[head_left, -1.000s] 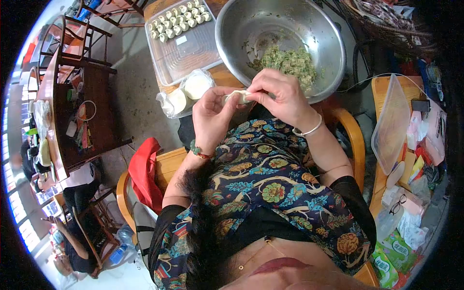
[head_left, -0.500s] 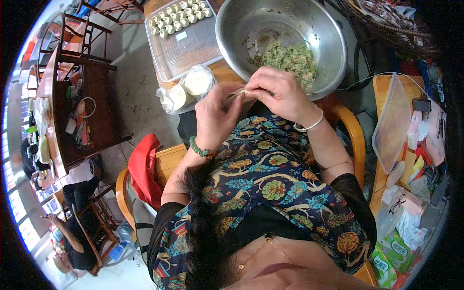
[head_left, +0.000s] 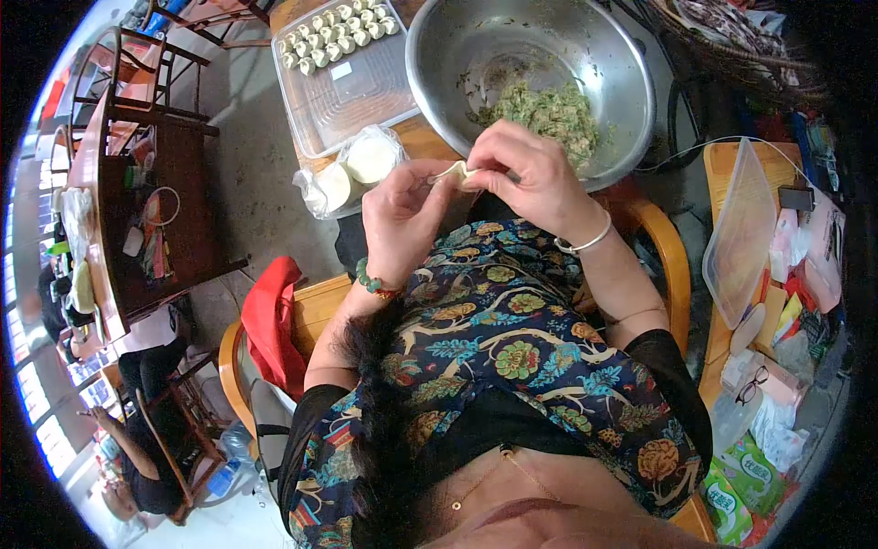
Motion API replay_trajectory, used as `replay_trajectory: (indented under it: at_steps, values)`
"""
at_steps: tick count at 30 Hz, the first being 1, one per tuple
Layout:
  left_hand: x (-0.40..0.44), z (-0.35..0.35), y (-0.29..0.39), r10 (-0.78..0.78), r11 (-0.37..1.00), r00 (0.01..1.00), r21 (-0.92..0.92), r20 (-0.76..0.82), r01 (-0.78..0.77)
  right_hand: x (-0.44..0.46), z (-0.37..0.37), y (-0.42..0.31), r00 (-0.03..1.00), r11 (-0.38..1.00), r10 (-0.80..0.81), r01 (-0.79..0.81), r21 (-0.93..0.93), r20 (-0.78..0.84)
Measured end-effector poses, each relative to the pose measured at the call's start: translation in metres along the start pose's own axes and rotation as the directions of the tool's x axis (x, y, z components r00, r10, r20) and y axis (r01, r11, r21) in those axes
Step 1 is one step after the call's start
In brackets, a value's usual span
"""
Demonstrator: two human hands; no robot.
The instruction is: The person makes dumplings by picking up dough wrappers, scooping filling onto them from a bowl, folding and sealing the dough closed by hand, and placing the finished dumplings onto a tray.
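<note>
Between both hands, in front of the metal bowl, is a pale dumpling (head_left: 455, 172) with its edge pinched by my fingers. My left hand (head_left: 401, 215) closes on its left side with thumb and fingertips. On the other side my right hand (head_left: 530, 176) pinches the edge, and its fingers hide part of the dough. A large steel bowl (head_left: 631, 87) holds green-flecked filling (head_left: 553, 114) beyond my right hand. Round dough wrappers (head_left: 370, 160) in plastic lie just past my left hand. Rows of folded dumplings (head_left: 343, 32) stand in a clear plastic tray (head_left: 320, 110).
A wooden chair arm (head_left: 675, 274) curves beside my right arm; a red cloth (head_left: 273, 320) hangs at the left. A side bench on the right carries a clear lid (head_left: 736, 229) and glasses (head_left: 752, 384). Another person (head_left: 137, 457) sits at the far left.
The dumpling's edge has come into clearer view between my fingertips, and its top now shows a raised fold. My hands have shifted only slightly.
</note>
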State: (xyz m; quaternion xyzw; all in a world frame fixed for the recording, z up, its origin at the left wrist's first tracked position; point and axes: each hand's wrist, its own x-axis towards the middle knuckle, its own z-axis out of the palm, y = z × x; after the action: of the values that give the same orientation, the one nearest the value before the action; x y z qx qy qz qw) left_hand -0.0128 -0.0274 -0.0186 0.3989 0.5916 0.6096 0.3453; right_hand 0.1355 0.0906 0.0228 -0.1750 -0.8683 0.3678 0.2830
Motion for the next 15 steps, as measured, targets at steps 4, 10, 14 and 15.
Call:
replay_trajectory:
  at_steps: [4,10,14,15]
  values:
    - [0.001,-0.001,0.001,0.034,0.994,0.999,0.099,0.024,-0.037,0.002,0.005,0.0,0.999,0.998,0.037,-0.036,0.05,-0.017]
    - [0.002,0.001,0.011,0.003,0.998,0.996,0.058,0.094,-0.009,0.0,0.003,0.008,0.99,0.99,-0.137,0.136,-0.04,-0.027]
    - [0.003,0.003,0.006,-0.072,0.933,0.995,-0.349,0.069,0.092,-0.001,-0.001,0.005,0.993,0.993,-0.106,0.103,-0.057,-0.056]
    - [0.002,0.002,0.005,-0.072,0.932,0.995,-0.35,0.069,0.091,-0.001,-0.002,0.004,0.992,0.992,-0.117,0.115,-0.053,-0.035]
